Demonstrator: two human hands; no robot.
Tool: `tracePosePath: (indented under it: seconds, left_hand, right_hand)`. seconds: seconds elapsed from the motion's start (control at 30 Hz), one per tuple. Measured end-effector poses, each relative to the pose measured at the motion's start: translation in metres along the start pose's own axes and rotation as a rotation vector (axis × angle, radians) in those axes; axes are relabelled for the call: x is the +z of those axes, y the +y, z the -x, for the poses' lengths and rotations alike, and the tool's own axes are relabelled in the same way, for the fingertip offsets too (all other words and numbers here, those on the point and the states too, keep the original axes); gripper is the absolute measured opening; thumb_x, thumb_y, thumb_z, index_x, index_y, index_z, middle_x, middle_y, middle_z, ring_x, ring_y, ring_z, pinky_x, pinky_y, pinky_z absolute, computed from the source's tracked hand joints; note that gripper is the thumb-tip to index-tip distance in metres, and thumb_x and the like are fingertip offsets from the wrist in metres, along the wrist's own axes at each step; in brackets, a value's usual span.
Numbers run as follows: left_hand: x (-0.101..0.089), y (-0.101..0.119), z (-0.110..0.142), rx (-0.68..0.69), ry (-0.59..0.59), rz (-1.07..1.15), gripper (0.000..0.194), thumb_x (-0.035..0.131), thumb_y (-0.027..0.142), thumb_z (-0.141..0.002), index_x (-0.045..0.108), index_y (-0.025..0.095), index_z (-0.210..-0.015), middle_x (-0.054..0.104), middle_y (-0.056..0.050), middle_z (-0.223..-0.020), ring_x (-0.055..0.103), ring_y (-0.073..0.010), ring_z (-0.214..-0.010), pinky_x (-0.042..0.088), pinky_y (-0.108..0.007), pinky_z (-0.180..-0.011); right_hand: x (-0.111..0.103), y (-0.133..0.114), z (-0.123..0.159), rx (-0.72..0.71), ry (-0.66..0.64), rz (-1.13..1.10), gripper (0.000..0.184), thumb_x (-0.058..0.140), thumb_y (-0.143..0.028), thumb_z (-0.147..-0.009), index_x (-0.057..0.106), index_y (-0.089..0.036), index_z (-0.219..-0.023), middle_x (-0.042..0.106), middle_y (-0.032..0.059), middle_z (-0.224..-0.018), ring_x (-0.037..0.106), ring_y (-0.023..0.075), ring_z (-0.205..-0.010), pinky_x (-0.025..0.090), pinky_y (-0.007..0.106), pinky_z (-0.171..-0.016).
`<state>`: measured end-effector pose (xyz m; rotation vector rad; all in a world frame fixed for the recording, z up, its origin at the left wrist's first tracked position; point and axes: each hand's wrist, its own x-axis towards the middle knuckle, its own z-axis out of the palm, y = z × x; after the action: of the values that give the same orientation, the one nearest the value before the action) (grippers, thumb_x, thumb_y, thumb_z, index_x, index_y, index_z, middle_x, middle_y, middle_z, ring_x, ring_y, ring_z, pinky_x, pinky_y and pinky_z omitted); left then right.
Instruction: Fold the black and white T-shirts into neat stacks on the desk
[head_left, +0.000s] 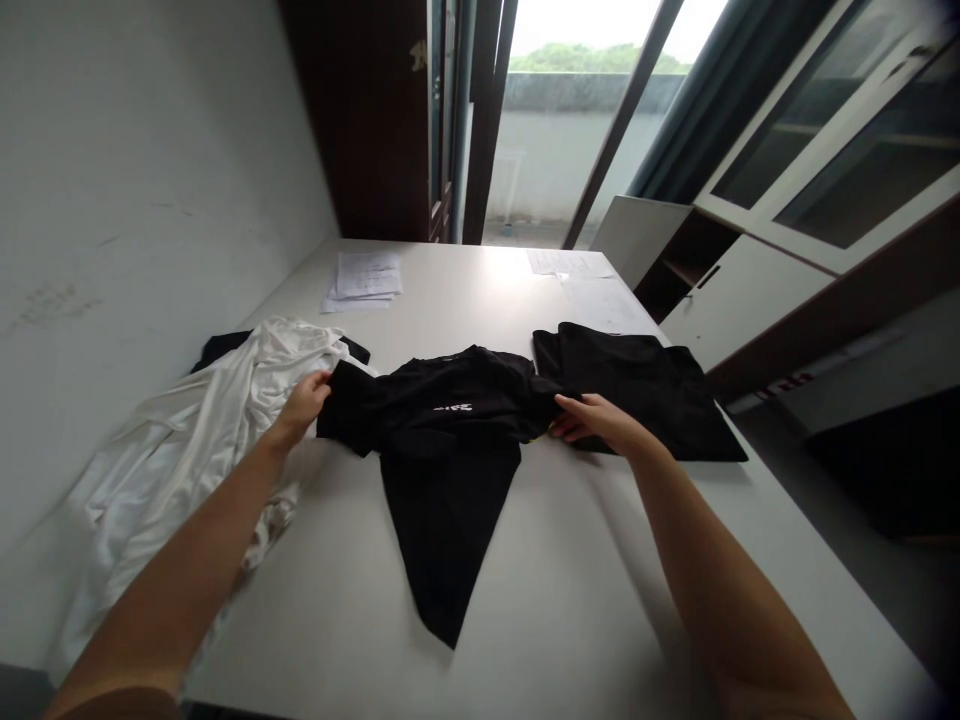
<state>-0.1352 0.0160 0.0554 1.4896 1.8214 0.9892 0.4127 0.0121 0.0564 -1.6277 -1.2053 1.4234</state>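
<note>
A black T-shirt (450, 440) with a small white print on its chest is stretched sideways between my hands over the table. Its lower part narrows to a point toward me, and the collar faces away. My left hand (303, 408) pinches the edge of the left sleeve. At the other side, my right hand (589, 420) grips the right sleeve, with the thumb on top and the fingers partly underneath. Just beyond my right hand lies folded black clothing (645, 390). Beside my left forearm is a crumpled heap of white, shiny fabric (217, 430).
The white table (570, 580) runs up to a wall (150, 180) on the left. Papers (364, 278) lie at its far left, and more sheets (581, 275) at its far right. Some black cloth (221, 350) shows behind the white heap. Cabinets (780, 260) stand to the right.
</note>
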Motion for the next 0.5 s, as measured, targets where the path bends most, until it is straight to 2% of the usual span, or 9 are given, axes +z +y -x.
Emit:
tracePosePath:
  seconds: [0.07, 0.1, 0.13, 0.17, 0.23, 0.3, 0.37, 0.43, 0.5]
  left_hand:
    - [-0.003, 0.0, -0.014, 0.024, 0.261, -0.173, 0.033, 0.047, 0.024, -0.082, 0.064, 0.021, -0.111, 0.072, -0.006, -0.098, 0.068, -0.0227, -0.093, 0.056, -0.035, -0.088]
    - [0.002, 0.005, -0.022, 0.067, 0.316, -0.253, 0.034, 0.046, 0.024, -0.085, 0.063, 0.021, -0.114, 0.072, -0.007, -0.104, 0.068, -0.0226, -0.098, 0.054, -0.035, -0.093]
    - [0.011, 0.012, -0.031, 0.126, 0.313, -0.328, 0.034, 0.045, 0.024, -0.087, 0.062, 0.02, -0.116, 0.071, -0.008, -0.11, 0.067, -0.0228, -0.104, 0.052, -0.035, -0.098]
    - [0.024, 0.022, -0.039, 0.192, 0.266, -0.404, 0.034, 0.045, 0.025, -0.089, 0.062, 0.02, -0.118, 0.07, -0.01, -0.117, 0.065, -0.0233, -0.11, 0.05, -0.036, -0.102]
    - [0.057, 0.041, -0.051, 0.278, 0.111, -0.567, 0.036, 0.05, 0.031, -0.091, 0.062, 0.019, -0.123, 0.066, -0.013, -0.128, 0.06, -0.0266, -0.12, 0.046, -0.038, -0.107]
    - [0.09, 0.056, -0.06, 0.248, -0.025, -0.729, 0.043, 0.058, 0.042, -0.089, 0.064, 0.018, -0.123, 0.064, -0.017, -0.131, 0.057, -0.0323, -0.125, 0.045, -0.042, -0.107]
    - [0.115, 0.065, -0.064, 0.188, -0.138, -0.838, 0.043, 0.061, 0.05, -0.088, 0.067, 0.018, -0.116, 0.067, -0.019, -0.127, 0.058, -0.0355, -0.122, 0.046, -0.045, -0.103]
    - [0.128, 0.069, -0.064, 0.19, -0.233, -0.873, 0.034, 0.058, 0.048, -0.092, 0.069, 0.02, -0.107, 0.07, -0.017, -0.12, 0.062, -0.0344, -0.117, 0.047, -0.044, -0.099]
    - [0.129, 0.071, -0.061, 0.224, -0.285, -0.867, 0.028, 0.053, 0.043, -0.096, 0.069, 0.022, -0.107, 0.072, -0.014, -0.116, 0.066, -0.0319, -0.111, 0.048, -0.041, -0.095]
  right_hand:
    - [-0.016, -0.012, -0.002, -0.137, 0.233, 0.279, 0.031, 0.075, -0.048, -0.086, 0.069, -0.019, -0.076, 0.071, 0.0098, -0.07, 0.069, 0.0258, -0.067, 0.054, 0.033, -0.056]
    - [-0.018, -0.019, -0.007, -0.243, 0.392, 0.397, 0.03, 0.071, -0.048, -0.089, 0.069, -0.02, -0.078, 0.071, 0.0092, -0.072, 0.069, 0.0259, -0.071, 0.054, 0.032, -0.06]
    - [-0.015, -0.025, -0.015, -0.342, 0.513, 0.497, 0.028, 0.067, -0.046, -0.092, 0.07, -0.021, -0.082, 0.072, 0.0089, -0.076, 0.069, 0.0263, -0.077, 0.053, 0.033, -0.066]
    - [-0.009, -0.029, -0.025, -0.42, 0.573, 0.58, 0.024, 0.064, -0.044, -0.094, 0.071, -0.021, -0.089, 0.074, 0.0091, -0.082, 0.069, 0.0267, -0.084, 0.053, 0.034, -0.073]
    - [0.013, -0.035, -0.048, -0.489, 0.515, 0.714, 0.023, 0.061, -0.038, -0.096, 0.072, -0.02, -0.105, 0.075, 0.0111, -0.1, 0.068, 0.028, -0.098, 0.051, 0.037, -0.087]
    - [0.037, -0.035, -0.071, -0.504, 0.404, 0.834, 0.035, 0.063, -0.038, -0.095, 0.067, -0.018, -0.124, 0.07, 0.016, -0.122, 0.062, 0.0306, -0.115, 0.047, 0.039, -0.099]
    - [0.057, -0.032, -0.088, -0.465, 0.38, 0.929, 0.051, 0.066, -0.04, -0.094, 0.058, -0.014, -0.138, 0.062, 0.0214, -0.134, 0.056, 0.0343, -0.125, 0.044, 0.043, -0.104]
    - [0.068, -0.028, -0.099, -0.377, 0.389, 0.981, 0.058, 0.07, -0.041, -0.092, 0.055, -0.012, -0.14, 0.061, 0.0243, -0.134, 0.055, 0.0361, -0.127, 0.043, 0.045, -0.105]
    - [0.073, -0.027, -0.102, -0.287, 0.357, 0.991, 0.051, 0.072, -0.041, -0.09, 0.06, -0.014, -0.131, 0.066, 0.0224, -0.125, 0.06, 0.0345, -0.12, 0.045, 0.043, -0.102]
